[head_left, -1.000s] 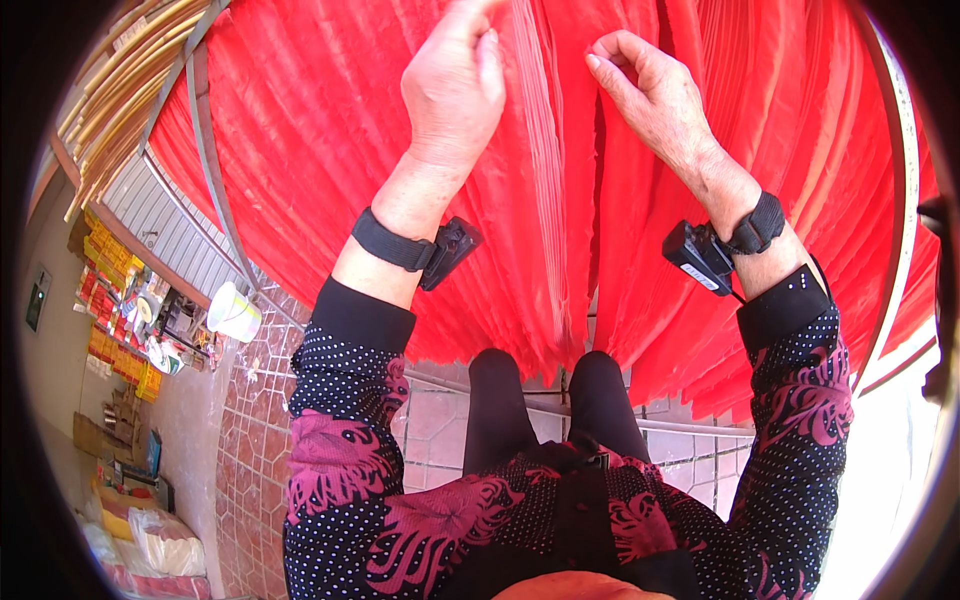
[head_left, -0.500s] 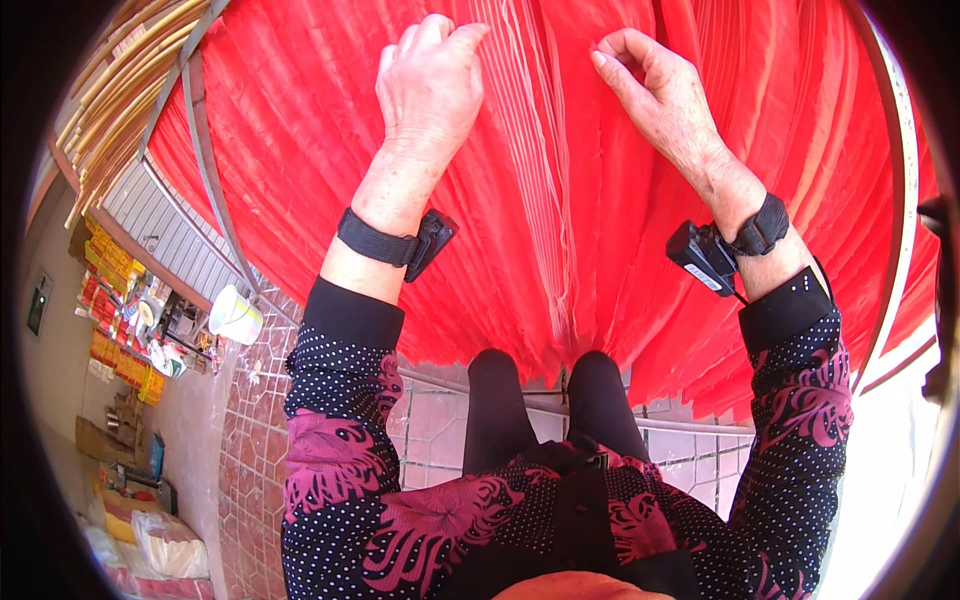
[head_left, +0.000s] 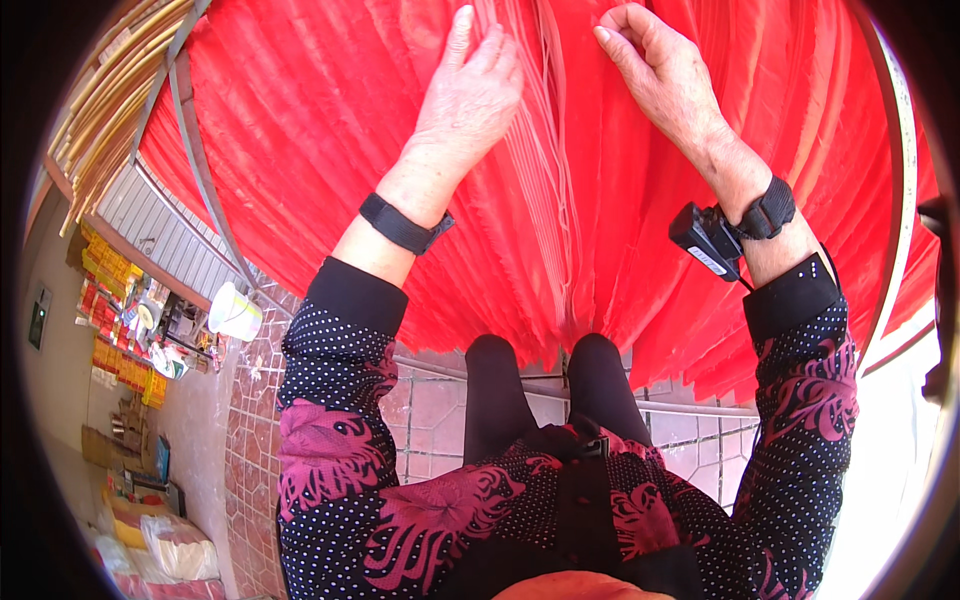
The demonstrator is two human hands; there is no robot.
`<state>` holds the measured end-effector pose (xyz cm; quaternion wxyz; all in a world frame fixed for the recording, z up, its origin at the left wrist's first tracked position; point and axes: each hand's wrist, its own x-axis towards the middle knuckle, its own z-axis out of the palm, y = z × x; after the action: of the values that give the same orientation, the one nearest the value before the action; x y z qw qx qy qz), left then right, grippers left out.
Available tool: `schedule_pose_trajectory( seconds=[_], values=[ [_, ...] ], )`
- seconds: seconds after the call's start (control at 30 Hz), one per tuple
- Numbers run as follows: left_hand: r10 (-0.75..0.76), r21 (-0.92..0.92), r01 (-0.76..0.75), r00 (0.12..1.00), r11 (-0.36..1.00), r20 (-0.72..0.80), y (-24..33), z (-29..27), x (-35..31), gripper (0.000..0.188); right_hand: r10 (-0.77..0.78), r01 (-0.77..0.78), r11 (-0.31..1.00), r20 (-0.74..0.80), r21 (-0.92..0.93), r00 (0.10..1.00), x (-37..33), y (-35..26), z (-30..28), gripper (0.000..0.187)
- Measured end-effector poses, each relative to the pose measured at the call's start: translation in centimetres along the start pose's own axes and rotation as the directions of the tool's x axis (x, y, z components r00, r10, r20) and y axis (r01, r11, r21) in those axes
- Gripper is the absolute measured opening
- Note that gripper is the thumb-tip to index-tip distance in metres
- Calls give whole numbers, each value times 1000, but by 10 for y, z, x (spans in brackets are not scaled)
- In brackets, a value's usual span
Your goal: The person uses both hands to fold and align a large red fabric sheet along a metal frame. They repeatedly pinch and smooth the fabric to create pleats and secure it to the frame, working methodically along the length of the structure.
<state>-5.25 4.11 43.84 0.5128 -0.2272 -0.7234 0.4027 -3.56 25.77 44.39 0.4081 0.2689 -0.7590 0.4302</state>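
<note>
A large spread of pleated red fabric (head_left: 330,190) fills the upper part of the head view, its folds fanning out from near my knees. Down its middle runs a bundle of thin pale strings (head_left: 545,150). My left hand (head_left: 472,95) lies over the fabric just left of these strings, back up, fingers stretched out and open. To the right of the strings, my right hand (head_left: 660,70) is closed in a pinch, thumb and forefinger tips together above the fabric. What sits between those fingertips, if anything, is too small to make out.
A curved pale rim (head_left: 905,170) bounds the fabric on the right, a grey band (head_left: 195,140) on the left. Bamboo strips (head_left: 115,90) lie at the upper left. A white bucket (head_left: 234,312), yellow and red packages (head_left: 110,265) and sacks (head_left: 180,548) stand along the left.
My left hand has turned and opened from a closed grip, its fingers now extended and nearer the strings. My right hand keeps its pinch, shifted slightly upward in view.
</note>
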Motion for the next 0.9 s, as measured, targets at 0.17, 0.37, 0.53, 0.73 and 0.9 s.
schedule_pose_trajectory(
  seconds=[0.17,0.37,0.53,0.73,0.9],
  values=[
    [-7,11,7,999,1000,48,-5,5,-12,34,10,-10,1000,-18,10,1000,0,-1,-2,8],
    [-5,-25,7,998,1000,58,-9,2,-17,35,1,0,999,-45,32,999,2,4,-2,5],
    [2,-15,-1,999,1000,52,-10,2,-17,34,-78,74,996,-75,-54,994,3,5,-7,5],
    [-66,-231,50,996,972,-61,-4,5,-13,26,-9,11,998,-33,57,999,1,2,0,7],
    [-376,-726,230,926,648,-42,3,-2,2,29,6,-5,1000,66,-11,998,-4,10,-1,16]
  ],
)
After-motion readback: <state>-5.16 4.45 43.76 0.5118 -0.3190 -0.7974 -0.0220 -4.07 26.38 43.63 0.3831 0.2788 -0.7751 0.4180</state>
